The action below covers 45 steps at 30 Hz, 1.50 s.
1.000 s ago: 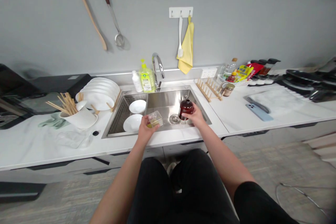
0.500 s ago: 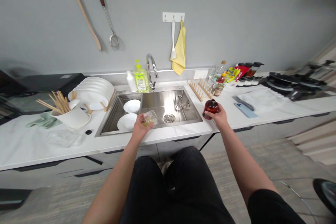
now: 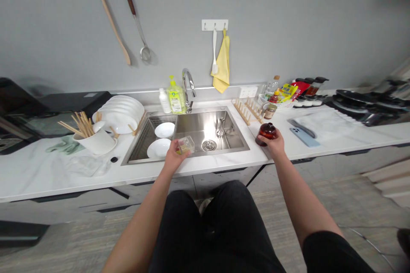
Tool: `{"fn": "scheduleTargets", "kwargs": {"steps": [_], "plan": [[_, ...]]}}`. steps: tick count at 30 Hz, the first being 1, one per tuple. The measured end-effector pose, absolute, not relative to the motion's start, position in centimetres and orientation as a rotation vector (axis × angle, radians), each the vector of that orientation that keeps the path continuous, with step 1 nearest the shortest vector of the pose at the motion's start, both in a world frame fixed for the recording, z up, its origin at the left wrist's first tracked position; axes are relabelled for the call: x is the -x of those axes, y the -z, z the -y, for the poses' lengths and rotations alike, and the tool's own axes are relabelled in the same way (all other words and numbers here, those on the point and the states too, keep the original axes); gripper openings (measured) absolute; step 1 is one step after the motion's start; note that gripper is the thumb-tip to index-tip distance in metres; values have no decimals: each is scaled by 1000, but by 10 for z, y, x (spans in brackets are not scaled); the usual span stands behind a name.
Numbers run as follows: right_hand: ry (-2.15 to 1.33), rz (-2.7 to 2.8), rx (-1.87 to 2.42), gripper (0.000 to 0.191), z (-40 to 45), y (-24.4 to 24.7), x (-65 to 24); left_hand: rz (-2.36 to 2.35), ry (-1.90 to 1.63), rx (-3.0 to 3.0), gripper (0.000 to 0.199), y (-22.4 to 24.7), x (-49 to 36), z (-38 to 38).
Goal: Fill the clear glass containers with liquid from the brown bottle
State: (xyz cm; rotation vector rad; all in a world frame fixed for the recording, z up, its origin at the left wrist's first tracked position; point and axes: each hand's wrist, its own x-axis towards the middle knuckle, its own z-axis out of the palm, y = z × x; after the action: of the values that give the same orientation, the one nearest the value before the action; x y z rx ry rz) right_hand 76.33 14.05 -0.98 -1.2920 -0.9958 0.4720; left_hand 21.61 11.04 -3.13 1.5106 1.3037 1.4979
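Note:
My left hand (image 3: 173,156) is shut on a small transparent square container (image 3: 186,145) with something yellow inside, and holds it over the front edge of the stainless steel sink (image 3: 205,128). My right hand (image 3: 276,143) grips a dark red glass jar with a lid (image 3: 266,133) just above the white counter (image 3: 333,145), right of the sink. Two white plates (image 3: 165,129) lie in the left part of the sink, close to the container. The lower part of the jar is hidden by my fingers.
A chrome faucet (image 3: 188,89) and a green dish soap bottle (image 3: 176,98) stand behind the sink. Left of it are stacked white plates (image 3: 120,114) and chopsticks in a white holder (image 3: 96,140). A wooden rack (image 3: 248,111), a phone (image 3: 304,138) and dark pans (image 3: 365,104) lie right.
My right hand has carried the jar rightward, from over the sink to beside it above the counter. My left hand still holds the container, and the view has shifted slightly.

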Motion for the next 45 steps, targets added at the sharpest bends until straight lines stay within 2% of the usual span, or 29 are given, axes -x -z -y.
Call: {"fn": "scheduleTargets", "kwargs": {"steps": [17, 20, 23, 25, 28, 31, 33, 36, 39, 41, 43, 45], "plan": [[-447, 970, 1409, 98, -146, 16, -780, -1297, -1448, -1528, 75, 35, -214, -112], [-461, 1017, 1407, 109, -143, 14, -783, -1290, -1438, -1525, 76, 35, -214, -112], [-255, 1014, 1483, 124, -132, 8, -784, -1289, -1441, -1500, 76, 31, -216, -110], [11, 973, 1506, 113, -119, 2, -774, -1291, -1433, -1489, 74, 28, -217, -109], [235, 988, 1445, 69, -95, -9, -734, -1280, -1405, -1486, 75, 23, -219, -106], [11, 1272, 1326, 34, -79, -16, -665, -1225, -1378, -1508, 74, 21, -219, -104], [-254, 1533, 1183, 27, -77, -16, -614, -1188, -1343, -1537, 73, 20, -219, -102], [-597, 1758, 1013, 44, -82, -8, -548, -1156, -1267, -1573, 76, 19, -220, -99], [-898, 1804, 934, 89, -94, 4, -504, -1134, -1221, -1642, 75, 17, -222, -96], [-1015, 1798, 916, 106, -104, 12, -486, -1116, -1193, -1697, 74, 15, -224, -94], [-1063, 1784, 926, 107, -112, 19, -475, -1100, -1159, -1733, 73, 13, -227, -93], [-1089, 1754, 937, 100, -117, 25, -471, -1101, -1133, -1756, 75, 12, -228, -91]]}}
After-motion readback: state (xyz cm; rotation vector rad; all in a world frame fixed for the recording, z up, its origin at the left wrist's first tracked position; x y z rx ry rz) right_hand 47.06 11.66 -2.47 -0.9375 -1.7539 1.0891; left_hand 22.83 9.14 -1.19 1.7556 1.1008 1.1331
